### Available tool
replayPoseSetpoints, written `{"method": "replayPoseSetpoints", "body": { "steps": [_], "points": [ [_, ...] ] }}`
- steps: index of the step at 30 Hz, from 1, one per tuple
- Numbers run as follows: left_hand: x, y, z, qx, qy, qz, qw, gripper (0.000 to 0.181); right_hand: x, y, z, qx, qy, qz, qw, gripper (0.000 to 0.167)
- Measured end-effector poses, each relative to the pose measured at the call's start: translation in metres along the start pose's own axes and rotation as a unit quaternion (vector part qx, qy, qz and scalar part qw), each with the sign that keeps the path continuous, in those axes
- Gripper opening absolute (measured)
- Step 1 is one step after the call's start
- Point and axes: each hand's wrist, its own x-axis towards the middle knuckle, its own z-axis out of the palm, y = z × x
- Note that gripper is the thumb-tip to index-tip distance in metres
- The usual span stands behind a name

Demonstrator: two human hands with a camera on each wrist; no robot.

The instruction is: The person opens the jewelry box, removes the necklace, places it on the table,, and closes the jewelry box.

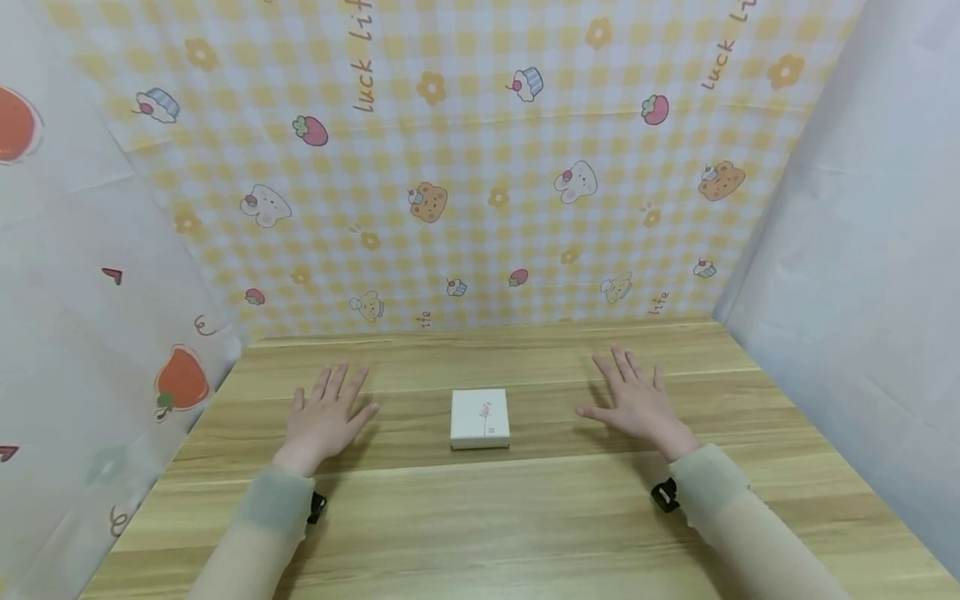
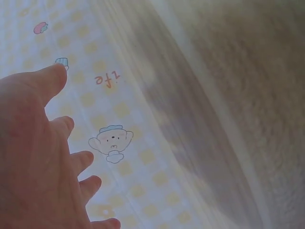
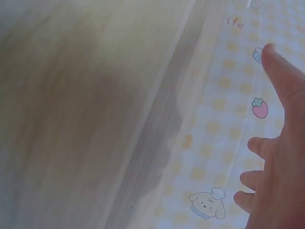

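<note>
A small white square box with a pink flower print on its lid lies near the middle of the wooden table. To its left, my left hand is held palm down with the fingers spread, apart from the box. My right hand is on the other side, also palm down with spread fingers, and touches no object. In the left wrist view the left hand shows straight fingers and thumb with nothing in them. The right hand looks the same in the right wrist view.
The wood-grain table ends at the back against a yellow checked cloth with cartoon prints. Pale cloth walls stand at the left and right. A black strap piece shows at the right cuff.
</note>
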Motion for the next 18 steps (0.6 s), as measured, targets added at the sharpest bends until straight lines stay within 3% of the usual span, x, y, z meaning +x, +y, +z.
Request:
{"method": "replayPoseSetpoints", "body": {
  "steps": [18],
  "points": [
    [-0.011,0.006,-0.007,0.001,0.009,0.008,0.9999,0.071,-0.004,-0.009,0.003,-0.019,-0.019,-0.011,0.9996,0.105]
  ]
}}
